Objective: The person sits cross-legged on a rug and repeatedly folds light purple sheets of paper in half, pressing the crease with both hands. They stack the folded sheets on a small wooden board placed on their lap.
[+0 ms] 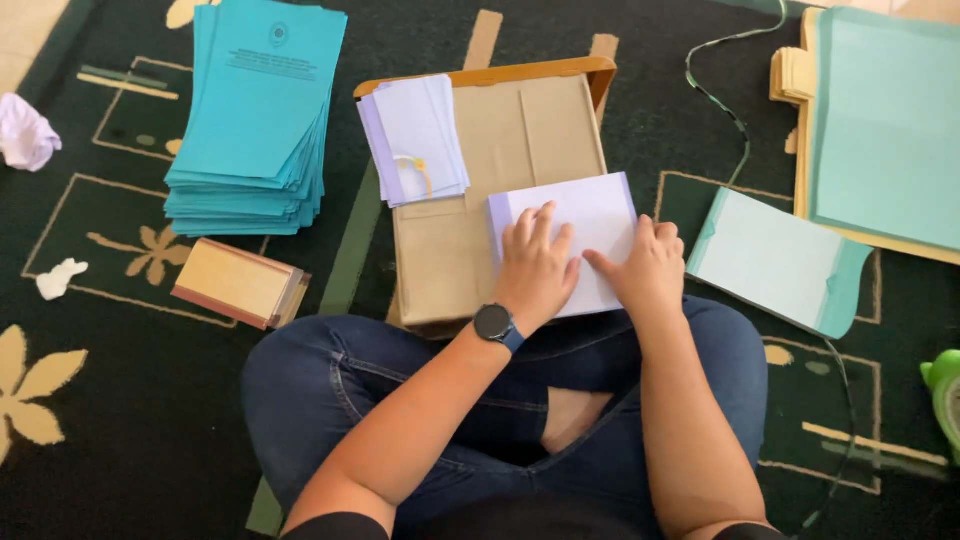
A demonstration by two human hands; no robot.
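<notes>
My left hand (535, 265), with a dark watch on the wrist, presses flat on a folded lavender sheet of paper (590, 215). My right hand (650, 268) rests on the sheet's right edge, fingers curled, thumb pointing left across it. The sheet lies on a flattened brown cardboard box (500, 150) in front of my crossed legs in blue jeans. A small stack of folded lavender sheets (415, 135) sits at the box's upper left corner.
A tall pile of teal booklets (255, 120) stands at the left, a tan block of papers (238, 283) below it. Pale teal sheets (775, 260) and a large stack (880, 120) lie right. Crumpled paper (25, 130), a green object (945, 395), dark patterned carpet.
</notes>
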